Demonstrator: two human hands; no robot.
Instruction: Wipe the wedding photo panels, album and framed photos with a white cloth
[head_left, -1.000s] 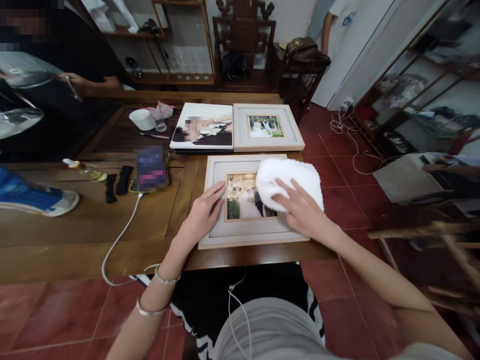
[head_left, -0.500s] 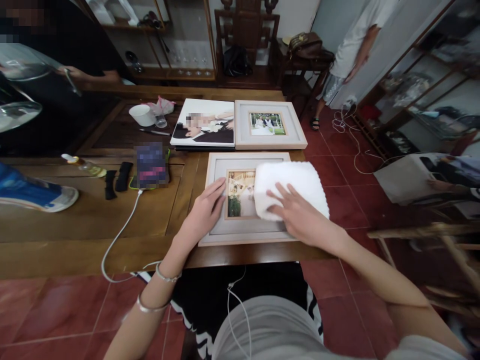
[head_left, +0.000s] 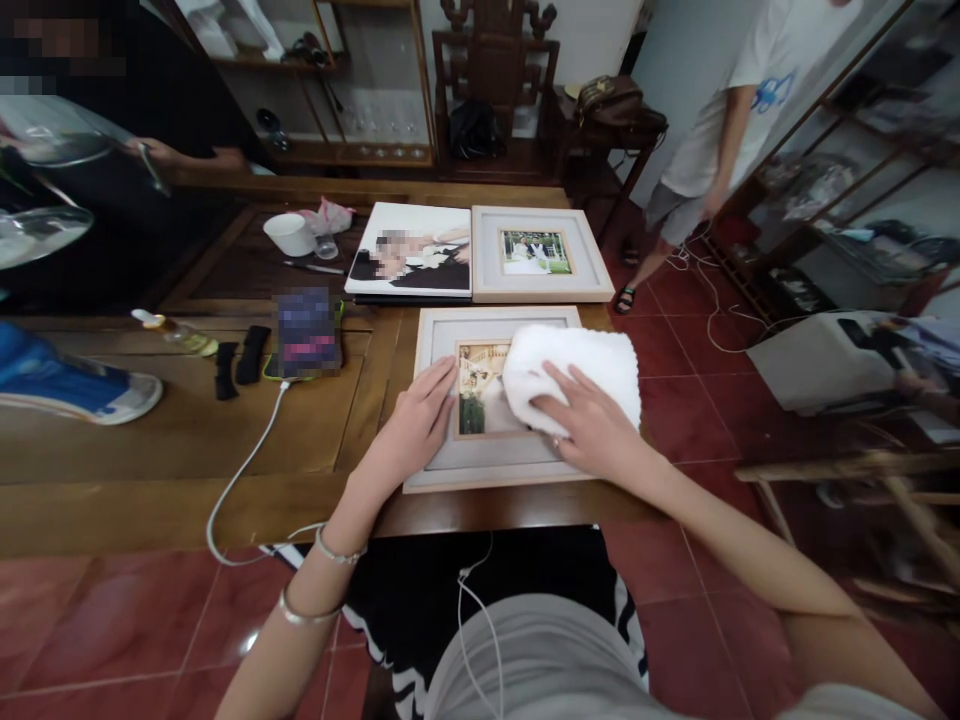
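A pale wooden picture frame (head_left: pixel 495 480) lies flat near the table's front edge, with a small photo (head_left: pixel 472 405) inside its grey mat. My left hand (head_left: pixel 416 415) rests flat on the frame's left side, fingers stretched out and the tips touching the photo's left edge. Under my right hand (head_left: pixel 592 420) is a white fluffy cloth (head_left: pixel 536 350), pressed down on the right half of the frame with the fingers bent over it. The cloth hides the right part of the photo and the frame's right side.
Behind lie another frame (head_left: pixel 592 270) and a photo panel (head_left: pixel 412 225). Left are a charging phone (head_left: pixel 307 335), black straps (head_left: pixel 251 355), a dropper bottle (head_left: pixel 176 333), a blue bottle-like item (head_left: pixel 60 375) and a white cup (head_left: pixel 290 235). One person (head_left: pixel 727 150) stands right, another sits at far left.
My right hand and the cloth have slid slightly left across the frame. My left hand stays on the frame. The standing person at the right has shifted.
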